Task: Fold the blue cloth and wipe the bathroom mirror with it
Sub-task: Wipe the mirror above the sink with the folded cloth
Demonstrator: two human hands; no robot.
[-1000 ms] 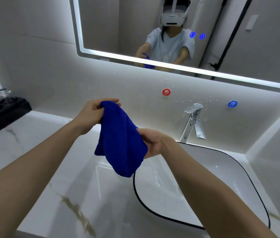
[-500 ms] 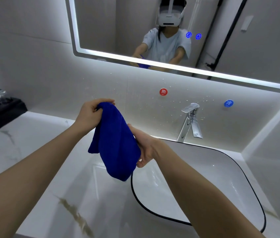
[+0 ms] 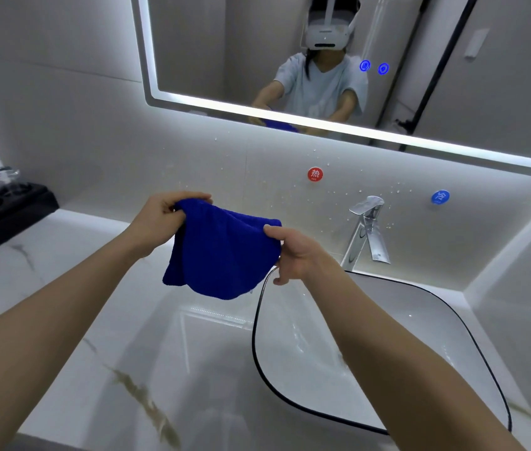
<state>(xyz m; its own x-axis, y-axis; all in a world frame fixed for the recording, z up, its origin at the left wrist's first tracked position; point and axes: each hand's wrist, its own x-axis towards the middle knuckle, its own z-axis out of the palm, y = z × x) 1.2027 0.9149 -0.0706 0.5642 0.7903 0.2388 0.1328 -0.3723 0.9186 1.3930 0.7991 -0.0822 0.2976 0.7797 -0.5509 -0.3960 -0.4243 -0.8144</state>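
One pale, glossy counter (image 3: 62, 320) with brown-grey marble veins fills the lower half of the frame and runs back to a smooth grey-white wall speckled with water drops. Across the upper right hangs the mirror (image 3: 209, 43), its edge a bright lit strip, reflecting a person in a light shirt and a headset. At lower right sits a white, rounded-corner basin (image 3: 404, 336) with a thin black rim. The counter stretch left of it lies bare up to a black tray (image 3: 7, 216) holding glasses at the left edge.

The blue cloth (image 3: 222, 255), thick and fuzzy, hangs in the air at centre frame, above the counter and the basin's left rim, below the mirror and apart from it. A chrome angular faucet (image 3: 366, 232) stands behind the basin.

The left hand (image 3: 160, 219) pinches the cloth's upper left corner with curled fingers. The right hand (image 3: 293, 252) pinches its right edge, thumb on top, fingers beneath. A red round sticker (image 3: 315, 174) and a blue one (image 3: 440, 197) dot the wall.
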